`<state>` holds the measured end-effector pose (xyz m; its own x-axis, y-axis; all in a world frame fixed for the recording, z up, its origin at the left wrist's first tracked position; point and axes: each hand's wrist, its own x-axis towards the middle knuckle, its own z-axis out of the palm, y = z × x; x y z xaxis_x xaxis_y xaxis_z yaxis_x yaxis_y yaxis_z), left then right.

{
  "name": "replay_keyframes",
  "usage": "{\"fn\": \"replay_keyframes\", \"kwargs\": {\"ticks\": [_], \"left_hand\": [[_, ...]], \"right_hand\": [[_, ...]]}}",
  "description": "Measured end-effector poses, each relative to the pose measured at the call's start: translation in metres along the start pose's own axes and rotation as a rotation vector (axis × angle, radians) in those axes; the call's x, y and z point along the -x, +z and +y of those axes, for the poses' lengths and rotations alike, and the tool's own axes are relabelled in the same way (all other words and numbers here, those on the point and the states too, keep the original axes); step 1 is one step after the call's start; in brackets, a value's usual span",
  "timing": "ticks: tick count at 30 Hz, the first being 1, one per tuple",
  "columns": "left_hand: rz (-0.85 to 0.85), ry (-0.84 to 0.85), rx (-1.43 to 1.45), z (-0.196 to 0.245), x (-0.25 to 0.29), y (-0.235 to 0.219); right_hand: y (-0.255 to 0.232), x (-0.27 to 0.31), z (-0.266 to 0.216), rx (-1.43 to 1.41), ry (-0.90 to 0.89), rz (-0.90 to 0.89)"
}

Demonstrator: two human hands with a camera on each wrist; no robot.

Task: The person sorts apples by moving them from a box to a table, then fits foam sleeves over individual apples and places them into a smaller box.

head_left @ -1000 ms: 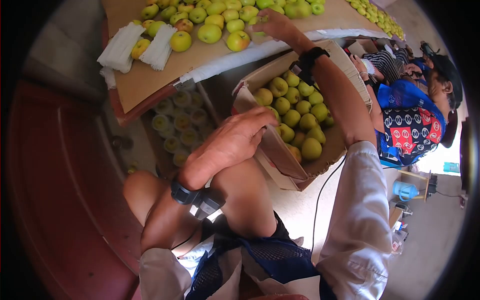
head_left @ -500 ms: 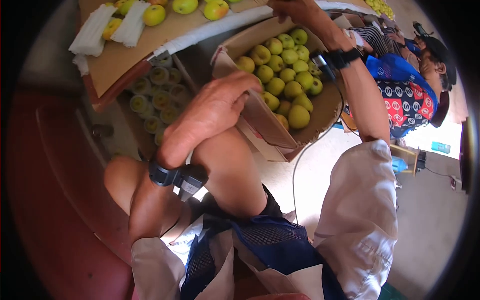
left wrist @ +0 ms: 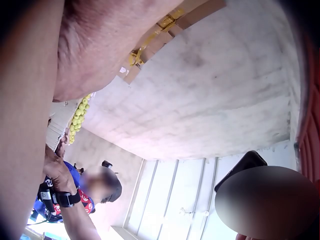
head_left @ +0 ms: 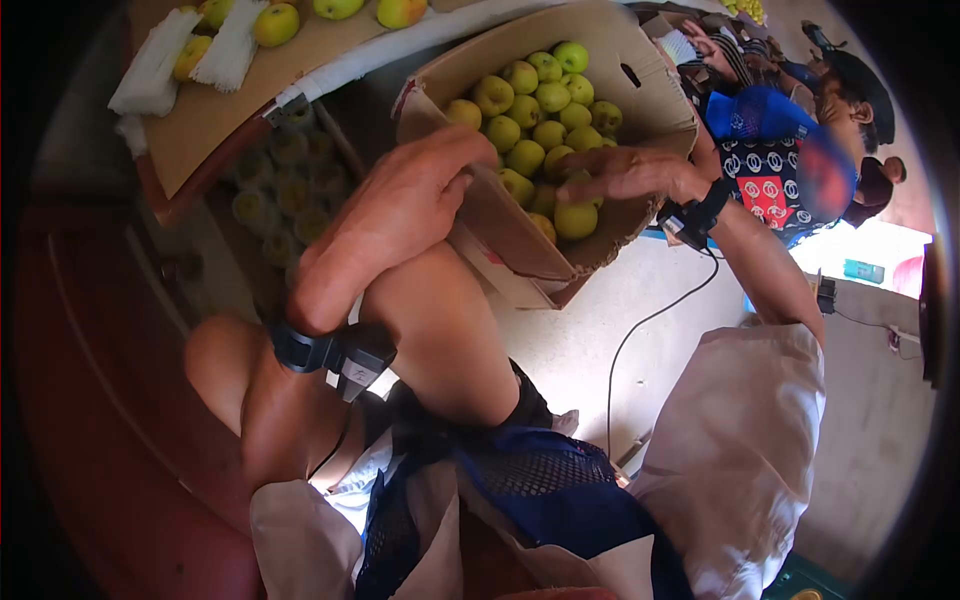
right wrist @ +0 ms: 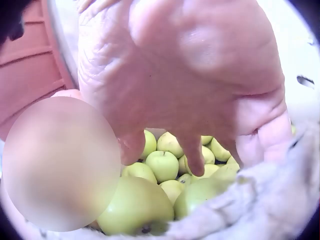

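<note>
In the head view my right hand (head_left: 640, 175) is over the near right part of a cardboard box (head_left: 525, 265), palm down, its fingers extended. Green-yellow apples (head_left: 525, 157) fill much of the box. The right wrist view shows the spread fingers pointing down among the apples (right wrist: 162, 166), none of them gripped. My left hand (head_left: 395, 205) lies loosely bent over my raised knee, fingertips right at the box's left rim, holding nothing. Only the heel of that hand (left wrist: 100, 45) shows in the left wrist view.
A cardboard-covered table (head_left: 225, 120) at the upper left bears apples (head_left: 277, 25) and stacked white foam nets (head_left: 155, 65). Below it, net-wrapped apples (head_left: 290, 195) sit in a dim box. A black cable (head_left: 640, 325) hangs from my right wrist. Other people sit at the right.
My right hand has come from the apples on the table, back over the box and down to the apples inside. The left hand keeps its pose; the head view has shifted.
</note>
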<state>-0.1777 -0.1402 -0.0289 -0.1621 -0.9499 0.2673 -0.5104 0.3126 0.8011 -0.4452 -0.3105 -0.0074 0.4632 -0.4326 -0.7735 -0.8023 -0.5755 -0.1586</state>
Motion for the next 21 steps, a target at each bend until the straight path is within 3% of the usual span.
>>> {"fn": "replay_keyframes", "kwargs": {"ticks": [9, 13, 17, 21], "left_hand": [[0.003, -0.033, 0.008, 0.004, 0.001, -0.003], [-0.014, -0.010, 0.005, 0.004, 0.001, -0.005], [-0.010, -0.028, 0.003, 0.002, 0.003, -0.006], [-0.026, -0.030, 0.007, 0.002, 0.002, -0.006]], "right_hand": [[-0.004, 0.014, -0.022, 0.038, -0.082, -0.195], [-0.006, 0.017, -0.027, 0.020, -0.047, -0.173], [0.008, 0.008, -0.003, -0.032, -0.187, -0.056], [-0.004, 0.029, -0.006, -0.120, -0.173, 0.030]]}}
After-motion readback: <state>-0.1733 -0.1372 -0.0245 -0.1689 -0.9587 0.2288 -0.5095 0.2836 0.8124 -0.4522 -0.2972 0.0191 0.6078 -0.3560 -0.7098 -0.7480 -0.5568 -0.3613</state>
